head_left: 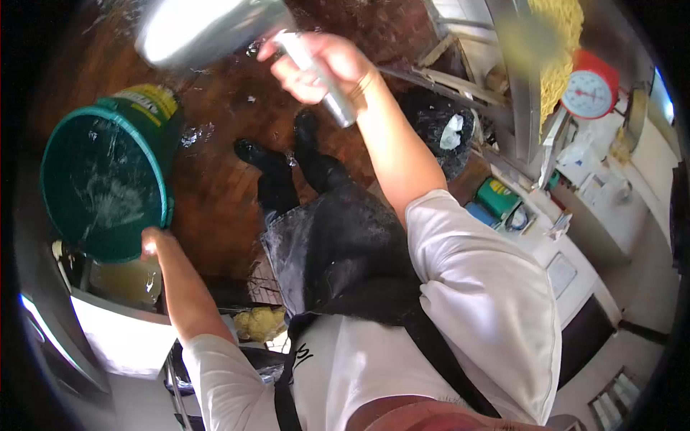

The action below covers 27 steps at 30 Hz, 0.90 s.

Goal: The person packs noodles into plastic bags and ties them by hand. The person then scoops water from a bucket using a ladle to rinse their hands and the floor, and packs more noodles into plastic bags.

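Note:
On the left of the head view, a dark green bucket (100, 179) is tilted so that its open mouth faces me. It looks hollow, with whitish smears on the inside wall. My left hand (150, 243) is closed on its lower rim, the fingers partly hidden. At the top, my right hand (320, 68) wraps round the tubular grey handle of a large shiny metal scoop (208, 32). Motion and glare blur the scoop, and its far part is cut off by the view's edge.
A sink-like basin (118, 284) with cloudy liquid lies below the bucket. The red-brown floor (215, 172) looks wet. To the right are a black bin bag (431, 133), yellow noodle-like strands (559, 43), a red dial scale (591, 90) and a small green container (496, 197).

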{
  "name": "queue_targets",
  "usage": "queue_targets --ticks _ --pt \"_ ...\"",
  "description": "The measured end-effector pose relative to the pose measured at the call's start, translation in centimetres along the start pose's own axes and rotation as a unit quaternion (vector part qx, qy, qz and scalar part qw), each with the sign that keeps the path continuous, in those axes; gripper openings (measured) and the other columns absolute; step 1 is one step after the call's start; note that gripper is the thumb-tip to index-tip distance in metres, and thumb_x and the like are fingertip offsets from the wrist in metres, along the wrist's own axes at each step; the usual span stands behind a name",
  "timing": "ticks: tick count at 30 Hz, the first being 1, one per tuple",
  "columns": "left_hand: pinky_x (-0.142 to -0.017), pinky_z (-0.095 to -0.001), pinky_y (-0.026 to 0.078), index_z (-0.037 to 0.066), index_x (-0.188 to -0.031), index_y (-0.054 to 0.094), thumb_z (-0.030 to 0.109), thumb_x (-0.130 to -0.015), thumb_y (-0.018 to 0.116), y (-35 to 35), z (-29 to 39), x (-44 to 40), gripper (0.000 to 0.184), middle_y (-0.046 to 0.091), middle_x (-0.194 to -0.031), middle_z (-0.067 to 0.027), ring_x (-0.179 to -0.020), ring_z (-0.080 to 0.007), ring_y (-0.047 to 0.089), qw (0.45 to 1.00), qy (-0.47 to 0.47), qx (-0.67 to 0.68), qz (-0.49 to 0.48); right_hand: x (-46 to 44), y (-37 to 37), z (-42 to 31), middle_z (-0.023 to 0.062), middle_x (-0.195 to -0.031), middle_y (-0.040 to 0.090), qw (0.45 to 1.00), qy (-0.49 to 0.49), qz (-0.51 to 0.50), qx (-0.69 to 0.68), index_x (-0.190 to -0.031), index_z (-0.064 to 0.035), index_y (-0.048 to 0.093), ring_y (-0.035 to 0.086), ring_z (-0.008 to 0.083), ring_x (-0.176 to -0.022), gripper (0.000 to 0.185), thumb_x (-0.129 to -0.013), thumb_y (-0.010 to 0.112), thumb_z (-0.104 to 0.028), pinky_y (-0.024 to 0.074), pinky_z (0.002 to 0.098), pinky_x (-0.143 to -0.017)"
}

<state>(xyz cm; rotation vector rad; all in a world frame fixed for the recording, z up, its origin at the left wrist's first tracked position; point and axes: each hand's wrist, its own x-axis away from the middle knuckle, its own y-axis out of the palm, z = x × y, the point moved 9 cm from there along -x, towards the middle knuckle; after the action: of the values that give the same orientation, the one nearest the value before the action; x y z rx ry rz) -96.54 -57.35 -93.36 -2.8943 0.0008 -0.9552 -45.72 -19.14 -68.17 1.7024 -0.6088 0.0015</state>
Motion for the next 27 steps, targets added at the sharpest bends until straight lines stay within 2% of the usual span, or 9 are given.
queue_targets --ticks 5,10,11,13,15,18,19,25,27 --pt "-0.087 -0.0579 0.046 0.005 -0.12 0.066 0.023 -0.09 0.06 -3.5 0.2 6.5 0.035 0.063 -0.127 -0.0094 -0.109 -0.0314 0.062 0.995 0.031 0.079 0.049 -13.5 11.5 9.7 0.0102 -0.071 0.059 0.817 0.174 0.019 0.549 -0.102 0.0 0.057 0.063 0.018 -0.06 0.025 -0.088 0.061 -0.021 0.0498 0.0326 -0.052" --pt "-0.093 -0.0403 0.045 0.009 -0.114 0.066 0.038 -0.094 0.053 -3.1 -2.4 9.7 0.038 0.064 -0.119 -0.006 -0.104 -0.0212 0.06 0.919 -0.063 0.377 0.096 -27.2 12.3 20.9 0.0225 -0.079 0.067 0.378 0.042 -0.041 0.924 -0.092 0.0123 0.056 0.068 0.0353 -0.068 0.029 -0.078 0.054 -0.013 0.0566 0.0451 -0.061" --pt "-0.094 -0.0387 0.044 0.008 -0.116 0.064 0.039 -0.095 0.051 -1.8 -3.9 10.5 0.04 0.063 -0.12 -0.0065 -0.105 -0.0212 0.059 0.782 -0.127 0.606 0.075 -28.8 12.9 22.5 0.0273 -0.086 0.067 0.334 0.076 -0.054 0.938 -0.098 0.0137 0.055 0.069 0.0392 -0.074 0.029 -0.082 0.05 -0.01 0.0569 0.0464 -0.064" --pt "-0.095 -0.0354 0.042 0.005 -0.119 0.06 0.04 -0.097 0.047 0.9 -5.9 13.0 0.043 0.061 -0.122 -0.0076 -0.108 -0.0212 0.057 0.238 -0.271 0.928 0.09 -31.8 10.4 23.9 0.0291 -0.106 0.066 0.297 0.176 0.034 0.938 -0.117 0.0116 0.047 0.068 0.0389 -0.096 0.035 -0.093 0.041 -0.013 0.0552 0.047 -0.082" --pt "-0.096 -0.0321 0.041 0.003 -0.122 0.056 0.041 -0.1 0.043 0.2 -8.1 16.0 0.046 0.06 -0.124 -0.0087 -0.111 -0.0212 0.056 0.004 -0.333 0.935 0.125 -34.3 7.9 24.0 0.0266 -0.115 0.063 0.251 0.218 0.064 0.941 -0.121 0.0076 0.047 0.064 0.0383 -0.106 0.035 -0.095 0.039 -0.015 0.0524 0.0468 -0.089" --pt "-0.099 -0.0341 0.039 0.002 -0.129 0.044 0.016 -0.092 0.045 0.5 -9.0 14.6 0.04 0.057 -0.124 -0.0135 -0.115 -0.027 0.054 0.047 -0.291 0.948 0.117 -37.5 4.8 26.3 0.0229 -0.125 0.06 0.231 0.223 0.076 0.944 -0.125 0.0002 0.049 0.061 0.0366 -0.113 0.035 -0.097 0.036 -0.015 0.0507 0.0446 -0.093" --pt "-0.103 -0.037 0.038 0.002 -0.136 0.036 -0.009 -0.082 0.05 0.7 -8.3 13.9 0.056 0.054 -0.125 -0.0181 -0.118 -0.0318 0.053 0.183 -0.255 0.944 0.099 -38.1 4.8 27.5 0.0219 -0.126 0.06 0.208 0.237 0.049 0.948 -0.126 -0.002 0.049 0.061 0.0367 -0.114 0.035 -0.098 0.035 -0.015 0.0502 0.0446 -0.094" --pt "-0.094 -0.0438 0.045 0.005 -0.133 0.043 0.016 -0.083 0.059 1.4 -9.3 14.7 0.053 0.055 -0.125 -0.0215 -0.115 -0.0395 0.054 0.335 -0.326 0.877 0.111 -42.0 -5.3 31.7 0.0274 -0.121 0.06 0.155 0.287 -0.126 0.937 -0.127 -0.0032 0.05 0.057 0.0403 -0.117 0.042 -0.089 0.056 -0.021 0.0474 0.046 -0.096" --pt "-0.093 -0.0455 0.046 0.006 -0.132 0.045 0.026 -0.086 0.061 1.7 -8.9 15.1 0.053 0.054 -0.126 -0.0228 -0.115 -0.0409 0.054 0.328 -0.328 0.88 0.104 -42.6 -5.0 32.8 0.0265 -0.108 0.065 0.308 0.283 -0.23 0.879 -0.115 -0.001 0.058 0.065 0.0392 -0.101 0.037 -0.082 0.066 -0.018 0.0525 0.0441 -0.083"
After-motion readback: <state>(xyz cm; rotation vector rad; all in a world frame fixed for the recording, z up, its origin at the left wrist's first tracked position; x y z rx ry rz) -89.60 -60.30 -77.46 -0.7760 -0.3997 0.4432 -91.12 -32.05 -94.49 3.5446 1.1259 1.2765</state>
